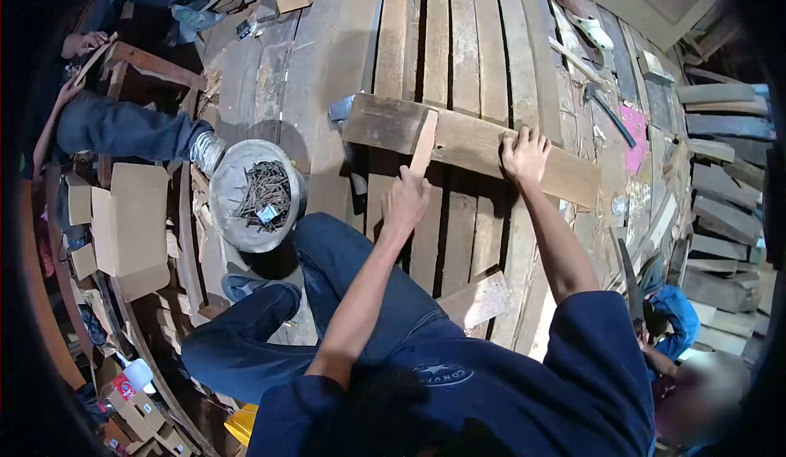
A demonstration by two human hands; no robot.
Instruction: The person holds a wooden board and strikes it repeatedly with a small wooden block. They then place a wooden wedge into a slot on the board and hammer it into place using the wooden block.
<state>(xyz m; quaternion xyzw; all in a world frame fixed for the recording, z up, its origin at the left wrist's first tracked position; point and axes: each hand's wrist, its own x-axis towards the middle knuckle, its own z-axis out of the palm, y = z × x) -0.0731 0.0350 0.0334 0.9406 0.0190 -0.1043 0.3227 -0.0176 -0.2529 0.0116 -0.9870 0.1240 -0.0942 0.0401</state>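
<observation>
A wide wooden board (475, 147) lies crosswise over several long planks (464, 47) in front of me. My left hand (405, 201) is wrapped round the lower end of a short narrow wood strip (424, 142), whose upper part rests over the board. Farther right, my right hand (526, 156) presses on the board with its fingers spread over the upper edge. To the left of my knee stands a round metal basin (237, 236) with many nails (268, 191) and a small blue-and-white packet (268, 213) in it.
A hammer (612, 117) lies at the right near a pink sheet (633, 139). People sit or stand at the upper left, top right and lower right, the last beside a saw (629, 281). Open cardboard boxes (135, 228) are at the left; stacked wood (725, 211) is at the far right.
</observation>
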